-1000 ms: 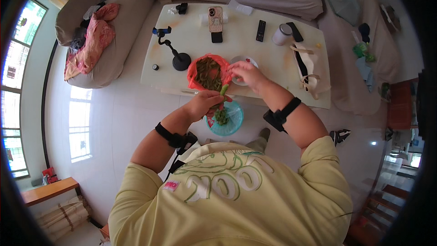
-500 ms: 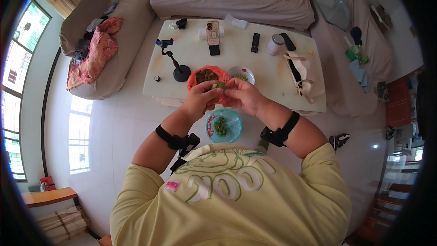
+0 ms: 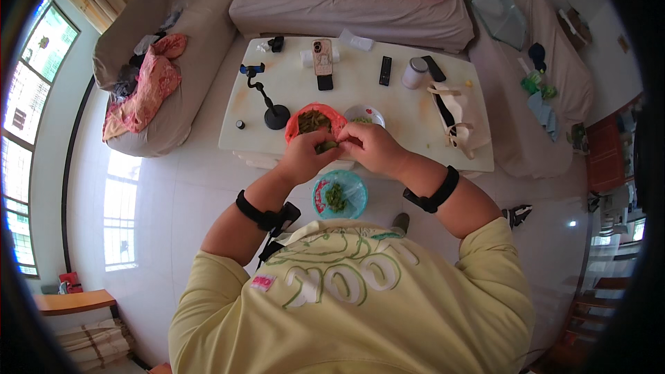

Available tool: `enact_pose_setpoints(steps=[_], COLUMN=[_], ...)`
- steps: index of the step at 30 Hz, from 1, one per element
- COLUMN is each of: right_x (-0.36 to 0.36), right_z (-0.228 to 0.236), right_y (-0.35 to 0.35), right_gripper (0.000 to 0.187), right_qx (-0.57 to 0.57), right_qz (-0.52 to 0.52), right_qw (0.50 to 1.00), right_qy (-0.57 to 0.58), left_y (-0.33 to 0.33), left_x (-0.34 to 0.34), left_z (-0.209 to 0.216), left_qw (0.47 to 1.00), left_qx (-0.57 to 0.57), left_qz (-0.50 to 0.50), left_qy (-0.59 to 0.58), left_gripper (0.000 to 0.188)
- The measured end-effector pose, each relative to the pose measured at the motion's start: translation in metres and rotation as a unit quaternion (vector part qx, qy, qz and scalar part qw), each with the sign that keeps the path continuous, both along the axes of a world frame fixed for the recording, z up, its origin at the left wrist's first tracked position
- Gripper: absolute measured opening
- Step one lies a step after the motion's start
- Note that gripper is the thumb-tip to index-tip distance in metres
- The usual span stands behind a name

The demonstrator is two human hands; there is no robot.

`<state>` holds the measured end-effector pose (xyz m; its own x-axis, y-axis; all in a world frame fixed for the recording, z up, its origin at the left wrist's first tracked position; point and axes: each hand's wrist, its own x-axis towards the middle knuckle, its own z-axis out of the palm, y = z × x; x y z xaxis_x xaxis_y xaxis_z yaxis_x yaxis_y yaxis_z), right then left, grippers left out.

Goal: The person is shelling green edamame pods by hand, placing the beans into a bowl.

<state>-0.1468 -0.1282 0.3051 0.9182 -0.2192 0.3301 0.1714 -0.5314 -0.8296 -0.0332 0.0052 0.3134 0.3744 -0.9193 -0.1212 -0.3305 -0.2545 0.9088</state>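
Note:
My left hand (image 3: 305, 156) is closed around a green pod (image 3: 326, 146), apparently a bean pod, at the near edge of the table. The fingers of my right hand (image 3: 374, 147) are pinched together at the pod's right end; whatever they grip is too small to make out. Just beyond my hands a red plastic bag (image 3: 294, 123) stands open with brownish-green pods (image 3: 314, 122) inside. Beside it is a white bowl (image 3: 375, 116) with green pieces, partly hidden by my right hand. Below my hands, a bin with a light blue liner (image 3: 357, 197) holds green scraps (image 3: 336, 197).
On the white table (image 3: 395, 131) stand a black phone stand (image 3: 277, 117), a propped phone (image 3: 323, 59), a remote (image 3: 385, 70), a lidded jar (image 3: 415, 73) and a cream tote bag (image 3: 465, 121). Covered sofas (image 3: 346, 10) border the table at the back and sides.
Both hands have shifted slightly down, and the right hand's fingers have curled into a tighter pinch. The pod sits lower, in the left hand. A shoe has come into fuller view right of the bin.

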Motion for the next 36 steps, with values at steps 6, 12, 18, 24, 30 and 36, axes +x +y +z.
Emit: enact_pose_setpoints(steps=[6, 12, 18, 24, 30, 36], right_x=[-0.006, -0.006, -0.003, 0.001, 0.005, -0.008], right_z=[0.016, 0.008, 0.003, -0.012, -0.027, -0.06], right_y=[0.01, 0.006, 0.013, 0.011, 0.019, 0.026], right_gripper=[0.01, 0.013, 0.011, 0.019, 0.017, 0.014], right_qx=[-0.079, -0.203, -0.043, 0.349, 0.335, -0.165], right_qz=[-0.033, 0.017, 0.044, 0.061, 0.139, 0.127], right_qw=[0.996, 0.977, 0.991, 0.917, 0.917, 0.957], right_qy=[-0.014, 0.063, 0.116, 0.184, 0.165, 0.204], left_y=[0.007, 0.013, 0.017, 0.017, 0.014, 0.014], left_x=[-0.004, -0.012, -0.02, -0.023, -0.004, 0.011], left_z=[-0.006, 0.002, 0.002, 0.007, 0.005, 0.019], left_qw=[0.99, 0.95, 0.898, 0.866, 0.972, 0.916], left_qx=[-0.122, -0.179, -0.208, -0.246, -0.207, -0.142], left_qz=[0.004, -0.014, 0.015, 0.023, 0.09, 0.115], left_qy=[-0.072, -0.254, -0.388, -0.435, -0.059, 0.356], left_gripper=[0.018, 0.014, 0.012, 0.014, 0.013, 0.007])
